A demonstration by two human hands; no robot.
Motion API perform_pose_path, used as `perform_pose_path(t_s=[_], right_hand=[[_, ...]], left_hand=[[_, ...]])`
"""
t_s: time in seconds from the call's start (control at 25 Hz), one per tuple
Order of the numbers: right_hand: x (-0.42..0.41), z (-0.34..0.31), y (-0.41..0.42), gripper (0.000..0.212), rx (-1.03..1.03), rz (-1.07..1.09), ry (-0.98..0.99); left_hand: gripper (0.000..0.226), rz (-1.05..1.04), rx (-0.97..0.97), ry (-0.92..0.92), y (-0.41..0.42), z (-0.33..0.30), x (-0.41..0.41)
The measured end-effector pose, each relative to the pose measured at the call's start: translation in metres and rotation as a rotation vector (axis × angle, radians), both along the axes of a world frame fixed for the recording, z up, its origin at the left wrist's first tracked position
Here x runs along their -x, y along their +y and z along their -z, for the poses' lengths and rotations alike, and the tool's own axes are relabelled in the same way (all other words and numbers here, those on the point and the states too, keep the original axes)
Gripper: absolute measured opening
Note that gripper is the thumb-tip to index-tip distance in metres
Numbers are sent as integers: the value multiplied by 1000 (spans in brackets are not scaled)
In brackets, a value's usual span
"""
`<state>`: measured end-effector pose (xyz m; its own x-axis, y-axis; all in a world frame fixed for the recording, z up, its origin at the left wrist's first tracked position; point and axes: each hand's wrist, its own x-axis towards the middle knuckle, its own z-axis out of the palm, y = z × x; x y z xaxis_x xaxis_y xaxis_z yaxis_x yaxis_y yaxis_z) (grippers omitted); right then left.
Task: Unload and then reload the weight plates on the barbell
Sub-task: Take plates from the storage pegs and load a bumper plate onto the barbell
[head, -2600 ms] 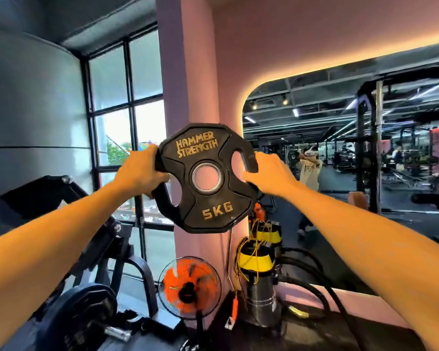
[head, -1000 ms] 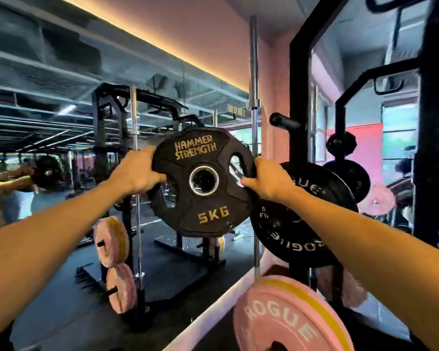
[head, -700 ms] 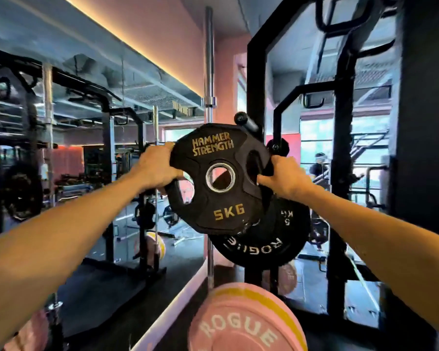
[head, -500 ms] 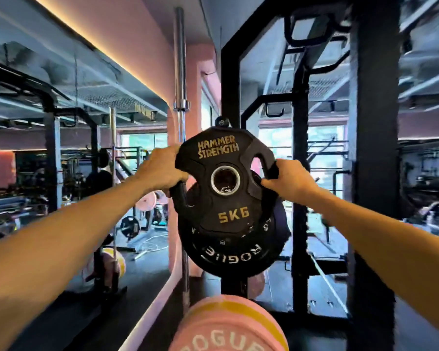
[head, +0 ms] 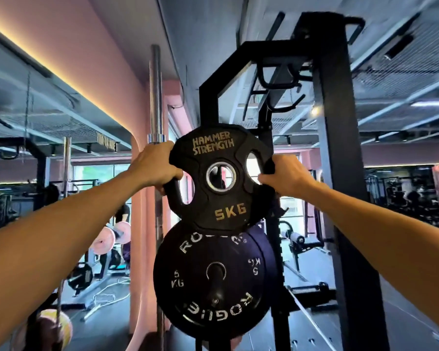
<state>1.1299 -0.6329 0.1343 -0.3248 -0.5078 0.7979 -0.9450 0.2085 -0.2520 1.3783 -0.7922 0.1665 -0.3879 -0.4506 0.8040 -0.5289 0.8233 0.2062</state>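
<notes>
Both arms extended forward and up, head height or above. Held between them: black 5 kg plate (head: 219, 177), face toward camera, upright, gold lettering "HAMMER STRENGTH" at top and "5KG" at lower right, steel-ringed centre hole, oval grip cutouts at either side.

Left hand (head: 153, 164) clamped on left rim of plate, fingers curled over edge and into left cutout, thumb across front. Right hand (head: 287, 174) clamped on right rim, fingers wrapped through right cutout, knuckles facing camera. Fingertips of both hidden behind plate.

Directly below, lower edge of held plate overlapping its top: larger black bumper plate (head: 214, 282), white "ROGUE" lettering and "5 KG" marks, hung on short black storage peg (head: 216, 287) that pokes out through its centre hole. Contact between the two plates or a gap in depth: cannot tell. Second dark plate edge visible just behind bumper at right.

Peg mounted on black rack upright (head: 271, 249) behind plates; heavier black rack post (head: 340, 148) to the right, crossbar and pull-up handles above.

Left of plates: steel barbell (head: 155, 97) standing vertically against pink wall (head: 86, 34), sleeve collar near left hand. Mirror (head: 48, 198) farther left, reflecting racks and pink plates. Pink-and-yellow plate (head: 52, 328) at lower left corner, blurred.
</notes>
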Motion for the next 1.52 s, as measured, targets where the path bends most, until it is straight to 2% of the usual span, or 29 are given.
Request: perform_pose_path(t_s=[0.28,0.56,0.76,0.88,1.2,1.52], right_hand=[[13,-30,-34,23,12,-11,27],[31,-38,-86,21,-1,-58,-2],[35,-50,-94,19,42,-35,52],[46,-53,-114,19,62,-45,-3],[86,-50,-176,21,87,-73,-77],[121,-53,-230,23,6,-41,-150]], left_hand=[[34,26,-25,34,-38,-25,16],[39,14,-28,37,-88,-34,35],[44,56,-36,102,-106,-40,46],[39,1,-19,101,-119,-45,56],[38,28,-77,67,-174,-46,96],[42,-53,-18,40,-222,-44,137]])
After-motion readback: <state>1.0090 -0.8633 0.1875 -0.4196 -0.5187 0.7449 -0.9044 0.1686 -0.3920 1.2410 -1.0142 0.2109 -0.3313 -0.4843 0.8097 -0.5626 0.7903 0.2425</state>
